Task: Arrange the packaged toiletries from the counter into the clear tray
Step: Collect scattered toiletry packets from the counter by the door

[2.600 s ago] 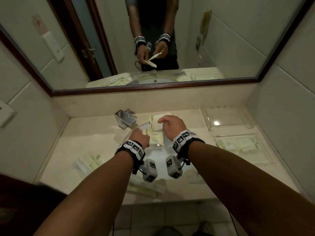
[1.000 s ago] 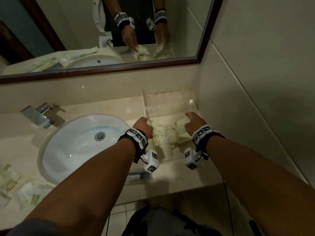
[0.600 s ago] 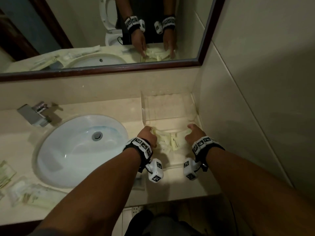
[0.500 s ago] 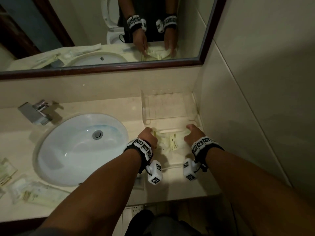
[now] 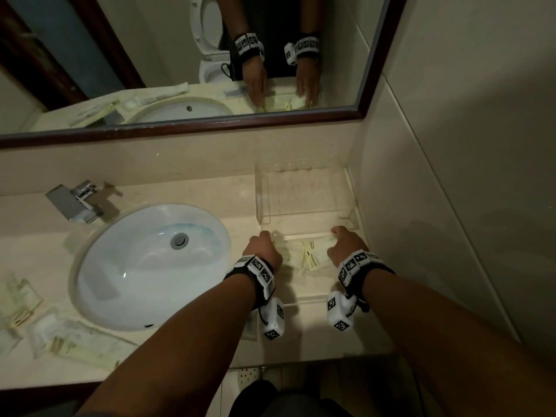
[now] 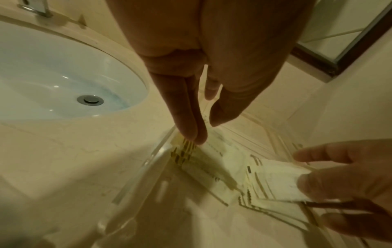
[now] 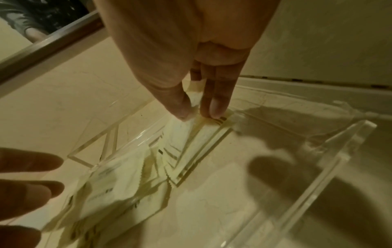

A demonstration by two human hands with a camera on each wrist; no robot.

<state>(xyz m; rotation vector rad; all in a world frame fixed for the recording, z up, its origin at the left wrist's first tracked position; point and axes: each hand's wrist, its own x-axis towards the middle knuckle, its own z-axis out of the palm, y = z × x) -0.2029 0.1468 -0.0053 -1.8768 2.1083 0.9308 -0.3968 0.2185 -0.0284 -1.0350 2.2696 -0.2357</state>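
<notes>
A clear acrylic tray [image 5: 260,203] stands at the counter's right end against the wall. Its far compartment holds nothing. Several pale yellow toiletry packets [image 5: 307,257] lie overlapped in the near compartment. My left hand [image 5: 264,246] is at their left end, with straight fingers [image 6: 188,127] pressing down on a packet's gold-printed edge [image 6: 183,151] by the tray's rim [image 6: 157,156]. My right hand [image 5: 344,243] is at their right end. There my thumb and fingers [image 7: 218,104] pinch the edge of a packet [image 7: 194,91] that rests on the others [image 7: 118,189].
A white oval sink [image 5: 144,266] with a chrome faucet [image 5: 75,203] lies left of the tray. More loose packets [image 5: 72,341] sit on the counter at the far left. A mirror [image 5: 180,55] runs along the back, and a tiled wall [image 5: 421,206] is close on the right.
Both hands carried packets from above the sink to the tray. In the last second they lowered them into the near compartment, and the packets now lie flatter.
</notes>
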